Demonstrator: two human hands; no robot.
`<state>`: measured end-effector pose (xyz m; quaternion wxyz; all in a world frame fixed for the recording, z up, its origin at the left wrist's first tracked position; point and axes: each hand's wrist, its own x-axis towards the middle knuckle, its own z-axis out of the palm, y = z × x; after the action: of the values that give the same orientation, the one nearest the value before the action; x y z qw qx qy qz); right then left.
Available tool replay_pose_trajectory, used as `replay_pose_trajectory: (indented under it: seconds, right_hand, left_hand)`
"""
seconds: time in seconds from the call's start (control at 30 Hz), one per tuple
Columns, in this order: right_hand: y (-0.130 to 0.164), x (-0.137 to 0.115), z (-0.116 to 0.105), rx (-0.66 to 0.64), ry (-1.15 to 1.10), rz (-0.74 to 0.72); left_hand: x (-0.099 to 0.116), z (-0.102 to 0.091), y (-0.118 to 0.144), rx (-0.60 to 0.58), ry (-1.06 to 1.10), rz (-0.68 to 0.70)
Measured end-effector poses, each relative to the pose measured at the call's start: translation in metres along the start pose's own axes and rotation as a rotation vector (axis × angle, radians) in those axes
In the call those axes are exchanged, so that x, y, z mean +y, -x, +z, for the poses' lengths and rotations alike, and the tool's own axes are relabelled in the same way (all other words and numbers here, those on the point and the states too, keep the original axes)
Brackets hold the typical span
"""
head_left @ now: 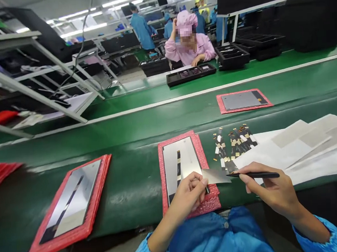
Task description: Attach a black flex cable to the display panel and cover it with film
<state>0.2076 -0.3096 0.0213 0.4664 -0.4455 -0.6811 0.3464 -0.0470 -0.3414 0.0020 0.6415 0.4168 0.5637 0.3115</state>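
My left hand (189, 194) pinches the near corner of a thin grey film piece (216, 175) between thumb and fingertips, so that grip is closed on the film. My right hand (269, 190) has its grip closed around black tweezers (257, 175), whose tip meets the film's right edge. The film hangs just above the lower right corner of the panel (182, 166), which lies in a red bubble-wrap sleeve (209, 203) on the green counter (132, 188), directly in front of me.

To do this well, I judge that I should keep the pinch light and on the very corner, so no print lands on the film's face. The tweezers should take only the edge, held flat rather than digging in, or the film may crease. Both hands should hold the film level and taut between them.

Just beyond the tweezers lies a scatter of small flex strips (234, 143), next to white sheets (300, 153); I should keep my wrist off both. A second panel (71, 202) waits to my left, and a third panel (243, 99) sits well apart across the belt.
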Motion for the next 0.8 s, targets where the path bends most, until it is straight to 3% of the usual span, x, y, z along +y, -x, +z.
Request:
replay_pose_trajectory:
  seconds: [0.13, 0.27, 0.43, 0.6, 0.8]
  right_hand:
    - [-0.002, 0.008, 0.019, -0.017, -0.014, 0.086]
    - [0.003, 0.018, 0.04, -0.123, -0.142, 0.231]
    - [0.015, 0.022, 0.059, -0.187, -0.233, 0.36]
    - [0.019, 0.021, 0.068, -0.205, -0.237, 0.413]
    - [0.017, 0.019, 0.072, -0.214, -0.188, 0.41]
  left_hand:
    - [-0.017, -0.01, 0.018, 0.138, 0.029, 0.026]
    - [-0.031, -0.015, 0.037, 0.285, -0.005, 0.05]
    - [-0.039, -0.015, 0.054, 0.481, -0.209, 0.057]
    - [-0.04, -0.019, 0.059, 0.558, -0.337, 0.043]
    - [-0.042, -0.022, 0.058, 0.562, -0.388, 0.029]
